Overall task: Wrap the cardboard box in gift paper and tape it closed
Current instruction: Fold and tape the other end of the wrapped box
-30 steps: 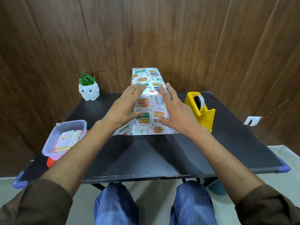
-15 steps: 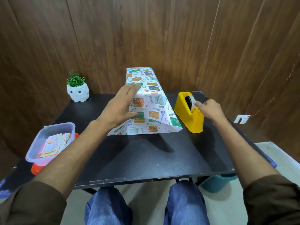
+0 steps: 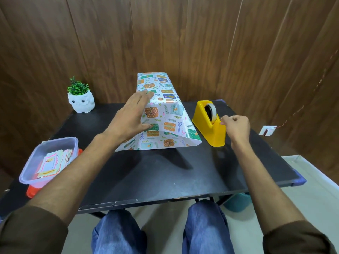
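Note:
Patterned gift paper (image 3: 165, 114) covers the box, which is hidden beneath it, at the middle back of the black table (image 3: 156, 175). The paper's near flap spreads out loose on the tabletop. My left hand (image 3: 133, 116) lies flat on the left side of the paper, fingers spread, pressing it down. A yellow tape dispenser (image 3: 211, 123) with a white roll stands just right of the paper. My right hand (image 3: 236, 127) is at the dispenser's front end, thumb and forefinger pinched at the tape's end by the cutter.
A white owl pot with a green plant (image 3: 80, 99) stands at the back left. A clear plastic tub of paper cards (image 3: 49, 160) sits on a red lid at the left edge. Wood panelling is right behind the table. My knees are under the front edge.
My right hand left the wrapped box, went right to the tape dispenser and now pinches at its front end. My left hand stayed pressed on the paper.

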